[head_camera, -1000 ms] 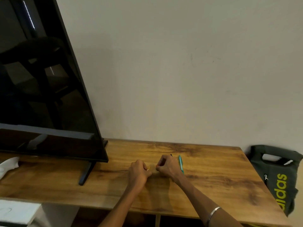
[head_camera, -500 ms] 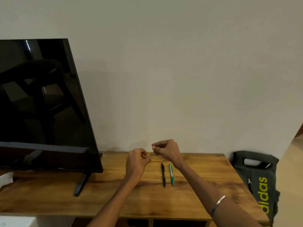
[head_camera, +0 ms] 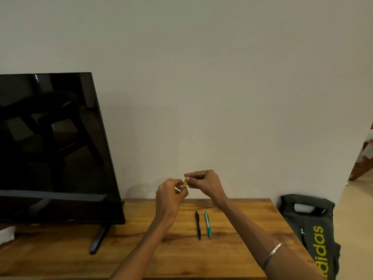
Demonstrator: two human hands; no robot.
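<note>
I'm looking down at the black click pen (head_camera: 198, 225) lying flat on the brown wooden desk (head_camera: 256, 213), and I'll place everything from it. Just to its right, parallel and not quite touching, lies a teal click pen (head_camera: 207, 225).

Up above the black pen, lifted clear of the desk and in front of the pale plastered wall (head_camera: 222, 77), both hands meet. The left hand (head_camera: 171, 196) has its fingers (head_camera: 177, 186) curled in tight, and the right hand (head_camera: 203, 183) has its fingers (head_camera: 190, 178) bent the same way. Between them they pinch a small yellow-orange stubby piece (head_camera: 184, 183), each hand on one end. It's too small for me to tell what it is.

Nothing sits between the hands and the black pen.

Well to the left of the black pen stands a black flat-screen television (head_camera: 50, 148), its dark slanted foot (head_camera: 99, 239) planted on the desk. Further left, at the edge of view, is a white crumpled cloth (head_camera: 7, 234). Well to the right, past the desk's end, a dark green fabric bag with yellow-green lettering (head_camera: 314, 229) stands upright. The right forearm, wearing a thin silver bangle (head_camera: 272, 255), crosses the desk to the right of the black pen.
</note>
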